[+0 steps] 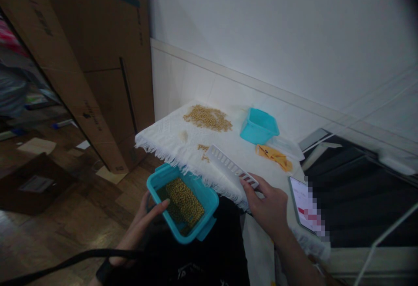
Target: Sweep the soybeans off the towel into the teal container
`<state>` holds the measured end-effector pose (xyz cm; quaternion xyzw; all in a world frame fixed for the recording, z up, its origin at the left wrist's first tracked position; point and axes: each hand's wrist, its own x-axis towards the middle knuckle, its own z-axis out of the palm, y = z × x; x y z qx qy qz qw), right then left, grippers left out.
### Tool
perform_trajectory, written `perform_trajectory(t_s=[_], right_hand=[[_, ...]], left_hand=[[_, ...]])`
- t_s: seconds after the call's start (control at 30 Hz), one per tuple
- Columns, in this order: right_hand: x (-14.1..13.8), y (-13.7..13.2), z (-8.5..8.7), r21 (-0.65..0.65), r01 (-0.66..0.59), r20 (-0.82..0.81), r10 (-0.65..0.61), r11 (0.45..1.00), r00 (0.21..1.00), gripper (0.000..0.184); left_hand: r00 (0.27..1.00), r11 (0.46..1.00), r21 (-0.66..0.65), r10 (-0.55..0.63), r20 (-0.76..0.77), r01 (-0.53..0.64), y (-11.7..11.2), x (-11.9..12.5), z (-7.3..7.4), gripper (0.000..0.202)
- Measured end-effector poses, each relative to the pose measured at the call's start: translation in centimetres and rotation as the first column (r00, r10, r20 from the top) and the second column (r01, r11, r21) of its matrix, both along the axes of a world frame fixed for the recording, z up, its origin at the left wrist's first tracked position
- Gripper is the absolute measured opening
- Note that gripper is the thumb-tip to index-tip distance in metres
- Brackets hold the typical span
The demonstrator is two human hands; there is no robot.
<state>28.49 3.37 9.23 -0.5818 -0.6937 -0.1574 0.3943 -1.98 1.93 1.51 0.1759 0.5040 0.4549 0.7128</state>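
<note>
The one view looks from the person's head, above the black cloth garment (pixel 228 247) at the near edge, forward and down. It sits close over the bare left hand (pixel 143 218) and bare right hand (pixel 269 203), faces the white fringed cloth (pixel 163 134) beyond, and takes in the smooth white wall (pixel 277 29) at the far side.

Dim and softly blurred; glare on the floor (pixel 78 229), upper right corner dark (blocky pixels edge the phone (pixel 301 203)).
</note>
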Motion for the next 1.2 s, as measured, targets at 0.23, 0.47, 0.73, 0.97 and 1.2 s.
perform_trajectory(t_s=[0.23,0.47,0.73,0.97,1.2], right_hand=[[-0.2,-0.1,0.2,-0.012,-0.020,-0.002,0.020,1.000,1.000,0.035],[-0.4,-0.4,0.4,-0.031,-0.033,-0.021,0.033,0.999,0.999,0.035],[0.1,0.1,0.1,-0.009,0.004,-0.057,-0.005,1.000,0.998,0.036],[-0.1,0.1,0.2,-0.027,-0.037,-0.073,0.035,0.999,0.997,0.034],[-0.3,-0.2,0.8,-0.037,-0.080,-0.070,0.078,0.996,0.995,0.029]], left_hand=[[1.000,1.000,0.003,-0.013,-0.023,0.013,0.1,-0.1,-0.3,0.117],[1.000,0.999,0.035,0.000,-0.015,0.001,-0.1,0.1,0.3,0.108],[1.000,1.000,0.022,0.000,-0.009,0.000,-0.2,0.1,0.2,0.108],[1.000,1.000,0.030,0.003,0.002,-0.003,-0.3,0.2,0.3,0.109],[1.000,0.998,0.062,-0.012,0.003,0.011,-0.7,0.3,0.9,0.098]])
